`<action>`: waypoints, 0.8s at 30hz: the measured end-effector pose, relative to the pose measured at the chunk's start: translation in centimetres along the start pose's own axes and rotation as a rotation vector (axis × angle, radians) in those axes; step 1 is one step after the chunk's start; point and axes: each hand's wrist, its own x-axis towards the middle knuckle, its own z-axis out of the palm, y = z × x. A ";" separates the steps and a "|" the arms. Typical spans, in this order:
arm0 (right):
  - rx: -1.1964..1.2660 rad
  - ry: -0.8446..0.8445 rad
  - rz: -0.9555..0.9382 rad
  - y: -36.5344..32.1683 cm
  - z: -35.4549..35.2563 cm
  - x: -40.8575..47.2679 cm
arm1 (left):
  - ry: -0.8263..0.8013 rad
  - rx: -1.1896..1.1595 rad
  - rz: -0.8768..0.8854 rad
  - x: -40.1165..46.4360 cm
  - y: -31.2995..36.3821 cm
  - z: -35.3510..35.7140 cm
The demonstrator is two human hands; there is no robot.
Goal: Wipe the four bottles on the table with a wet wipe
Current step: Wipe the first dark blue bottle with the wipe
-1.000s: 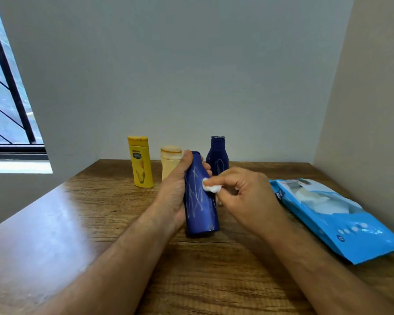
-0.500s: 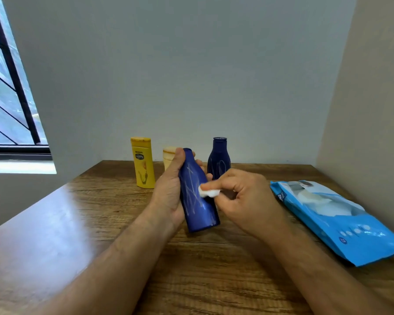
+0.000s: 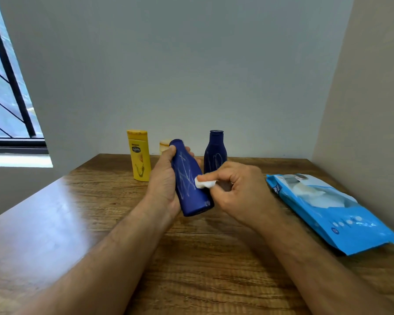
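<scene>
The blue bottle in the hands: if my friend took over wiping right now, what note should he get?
Left hand grips the blue bottle, tilted above the table.
Right hand pinches the wet wipe against the bottle's side.
Pale scribbles show on that bottle, so it isn't clean yet.
Standing at the back: yellow bottle, cream bottle mostly hidden, dark blue bottle with scribbles too.
Wipes pack lies on the right.
Left to do: finish this one, then wipe the others.

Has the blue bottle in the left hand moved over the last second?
Yes. The held blue bottle has lifted and tilted left: its cap now covers more of the cream bottle behind.
</scene>
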 end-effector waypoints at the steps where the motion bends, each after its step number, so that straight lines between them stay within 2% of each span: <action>1: 0.010 0.053 -0.018 0.0 0.0 0.0 | -0.033 0.005 -0.002 -0.2 -0.2 0.1; 3: 0.023 0.140 -0.068 0.1 -0.1 0.1 | -0.093 0.004 0.007 -0.5 -0.3 0.4; 6: 0.037 0.179 -0.121 0.2 -0.2 0.1 | -0.145 0.010 0.049 -0.6 -0.1 0.4; 12: 0.048 0.024 -0.175 0.4 -0.4 -0.3 | -0.141 -0.039 0.087 -0.7 0.6 0.3; 19: 0.009 0.263 -0.140 0.6 0.2 0.1 | -0.185 -0.007 -0.014 -1.3 -0.7 0.9; 21: 0.018 0.212 -0.150 0.5 0.2 0.0 | -0.179 -0.012 0.002 -1.1 -0.3 0.8; 24: 0.036 0.016 -0.149 0.5 0.0 -0.3 | -0.159 -0.037 0.043 -0.8 0.5 0.3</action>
